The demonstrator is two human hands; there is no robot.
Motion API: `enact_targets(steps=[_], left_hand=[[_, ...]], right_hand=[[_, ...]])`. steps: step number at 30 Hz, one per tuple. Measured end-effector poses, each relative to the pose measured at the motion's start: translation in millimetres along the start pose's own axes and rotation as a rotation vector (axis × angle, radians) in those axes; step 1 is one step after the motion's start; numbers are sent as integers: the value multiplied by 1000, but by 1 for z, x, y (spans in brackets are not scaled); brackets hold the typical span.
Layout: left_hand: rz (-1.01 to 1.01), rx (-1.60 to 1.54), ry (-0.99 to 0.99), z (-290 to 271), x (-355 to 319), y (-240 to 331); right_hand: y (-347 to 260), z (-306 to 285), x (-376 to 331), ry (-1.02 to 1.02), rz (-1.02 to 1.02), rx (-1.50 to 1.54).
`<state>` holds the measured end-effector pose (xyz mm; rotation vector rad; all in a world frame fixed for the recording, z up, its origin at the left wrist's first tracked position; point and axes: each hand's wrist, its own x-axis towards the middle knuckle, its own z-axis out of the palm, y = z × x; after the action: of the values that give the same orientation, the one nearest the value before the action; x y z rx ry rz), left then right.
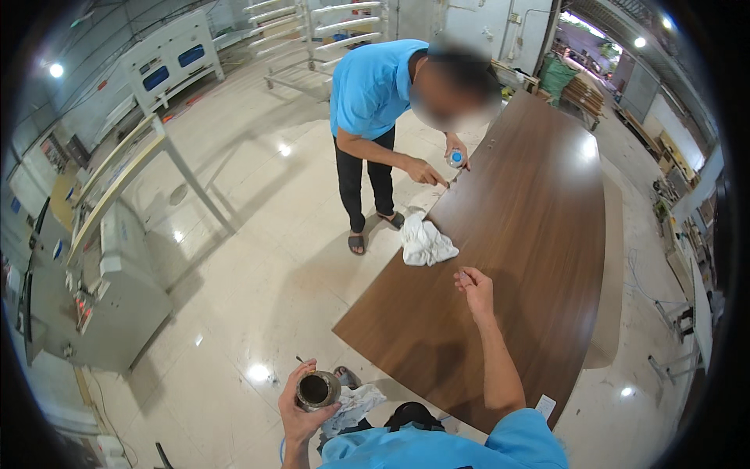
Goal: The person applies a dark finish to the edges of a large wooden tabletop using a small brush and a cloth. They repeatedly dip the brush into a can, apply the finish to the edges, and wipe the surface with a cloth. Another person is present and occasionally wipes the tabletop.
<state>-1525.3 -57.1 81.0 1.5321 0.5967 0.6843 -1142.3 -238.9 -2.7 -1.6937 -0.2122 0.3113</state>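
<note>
My left hand (301,410) grips a small round pot (334,388), open at the top and dark inside, beside the panel's near left corner. Over the wood-grain brown panel (531,234) my right hand (476,293) is closed in a pinch; whatever its fingertips hold, if anything, is too small to make out. Just beyond it a crumpled white cloth (426,242) lies on the panel's left edge and hangs partly over. A second white cloth (358,408) shows at my waist, close to the pot.
A co-worker (379,94) in a blue shirt bends over the panel's far left edge, one hand around a bottle with a blue cap (456,159), the other at the edge. Left stand a grey machine (117,289) and a frame (183,168). A white tag (545,406) lies on the near right edge.
</note>
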Motion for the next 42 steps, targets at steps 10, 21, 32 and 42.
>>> enact_targets(steps=[10, 21, 32, 42], left_hand=[[-51, 63, -66, -63, 139, 23], [-38, 232, -131, -78, 307, 11], [-12, 146, -270, -35, 415, 2], [0, 124, -591, 1, 506, -12]], right_hand=[[11, 139, 133, 133, 200, 1032], [24, 222, 310, 746, 205, 1209], [27, 267, 335, 865, -37, 924], [30, 275, 387, 1304, 146, 680]])
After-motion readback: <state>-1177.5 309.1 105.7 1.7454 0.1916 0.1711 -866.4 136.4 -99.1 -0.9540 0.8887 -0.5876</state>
